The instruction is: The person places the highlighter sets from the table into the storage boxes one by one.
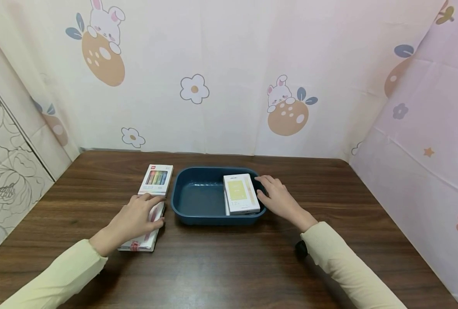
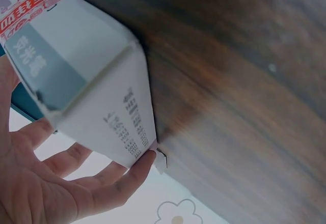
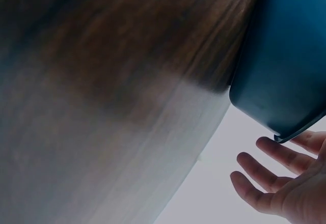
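Note:
My left hand [image 1: 138,216] lies over a white box [image 1: 146,242] with pink and red print, its thumb near the box's right edge. In the left wrist view that box has a grey label [image 2: 48,68] on its end, and the outer fingertips meet its far corner. A slim white pen box [image 1: 158,177] with coloured pens pictured on it lies just beyond the left fingers. At the right end of a dark blue basin [image 1: 198,219], my right hand [image 1: 279,197] has loosely spread fingers beside the rim. A white box with a yellow-green panel [image 1: 239,193] leans inside, close to the right thumb.
Another white box edge [image 1: 227,204] shows beneath the yellow-panelled box in the basin. The brown wooden table [image 1: 213,266] runs back to a patterned curtain [image 1: 229,120]. A small black object [image 1: 301,249] shows under the right cuff.

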`<state>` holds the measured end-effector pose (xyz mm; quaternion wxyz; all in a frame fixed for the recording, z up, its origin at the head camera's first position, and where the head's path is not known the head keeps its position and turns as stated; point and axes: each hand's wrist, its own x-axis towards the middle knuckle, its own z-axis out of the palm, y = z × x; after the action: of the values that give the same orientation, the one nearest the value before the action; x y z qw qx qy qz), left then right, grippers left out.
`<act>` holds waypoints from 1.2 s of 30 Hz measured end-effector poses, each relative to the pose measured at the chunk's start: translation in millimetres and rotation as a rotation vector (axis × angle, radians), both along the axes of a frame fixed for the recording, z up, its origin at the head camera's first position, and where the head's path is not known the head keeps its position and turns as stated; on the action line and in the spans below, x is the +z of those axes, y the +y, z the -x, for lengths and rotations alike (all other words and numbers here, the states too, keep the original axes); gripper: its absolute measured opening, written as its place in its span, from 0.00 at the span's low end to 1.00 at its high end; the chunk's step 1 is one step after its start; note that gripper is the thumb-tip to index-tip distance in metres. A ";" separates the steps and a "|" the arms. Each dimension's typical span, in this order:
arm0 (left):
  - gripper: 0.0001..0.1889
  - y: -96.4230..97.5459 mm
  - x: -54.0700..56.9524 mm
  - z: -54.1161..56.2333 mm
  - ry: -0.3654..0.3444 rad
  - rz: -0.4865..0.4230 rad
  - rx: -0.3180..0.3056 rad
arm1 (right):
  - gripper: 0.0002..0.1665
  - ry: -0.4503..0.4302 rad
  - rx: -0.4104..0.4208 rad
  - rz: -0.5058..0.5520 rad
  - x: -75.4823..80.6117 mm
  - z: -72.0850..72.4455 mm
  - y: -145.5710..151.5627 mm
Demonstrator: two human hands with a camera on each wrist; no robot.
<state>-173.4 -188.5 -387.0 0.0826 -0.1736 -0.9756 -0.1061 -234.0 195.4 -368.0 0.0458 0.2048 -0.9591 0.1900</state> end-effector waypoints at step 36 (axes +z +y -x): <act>0.26 -0.9 19.7 5.1 0.009 -0.052 0.028 | 0.27 0.011 -0.013 -0.037 2.4 -0.9 -1.6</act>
<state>-178.5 -189.4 -367.4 0.0928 -0.1581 -0.9745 -0.1295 -233.2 193.8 -365.6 0.0483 0.2005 -0.9635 0.1706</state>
